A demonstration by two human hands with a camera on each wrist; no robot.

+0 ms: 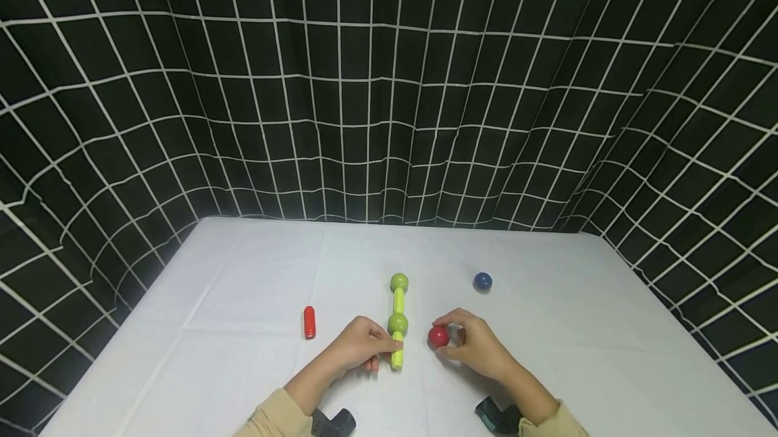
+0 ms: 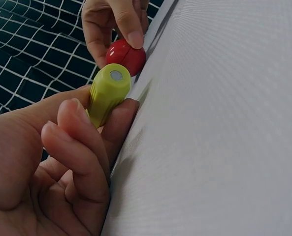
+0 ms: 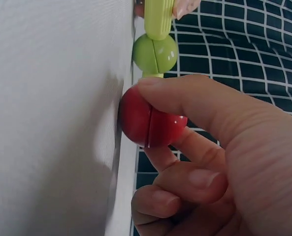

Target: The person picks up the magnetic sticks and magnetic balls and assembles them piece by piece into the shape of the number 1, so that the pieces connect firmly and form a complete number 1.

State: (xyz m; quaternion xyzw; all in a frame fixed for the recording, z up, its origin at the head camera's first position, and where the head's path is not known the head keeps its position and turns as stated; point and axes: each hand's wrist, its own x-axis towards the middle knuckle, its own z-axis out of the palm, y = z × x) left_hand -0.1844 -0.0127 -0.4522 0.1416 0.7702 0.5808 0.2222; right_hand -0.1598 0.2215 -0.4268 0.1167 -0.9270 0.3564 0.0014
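My left hand [image 1: 363,344] pinches the near yellow-green rod [image 1: 397,358] between thumb and finger. That rod joins a green ball [image 1: 398,323], and beyond it a second rod [image 1: 398,300] and another green ball [image 1: 399,281] continue the straight line. In the left wrist view the rod's free end [image 2: 116,75] shows a round grey disc. To the right, my right hand [image 1: 477,346] holds a red ball [image 1: 438,336] with thumb and fingers. In the right wrist view the red ball [image 3: 148,118] shows a seam round its middle, close over the white cloth.
A red rod [image 1: 309,323] lies left of the left hand. Farther back on the right sits a blue ball [image 1: 483,281]. White cloth covers the table [image 1: 243,261], with a black white-gridded curtain [image 1: 377,99] behind and at both sides.
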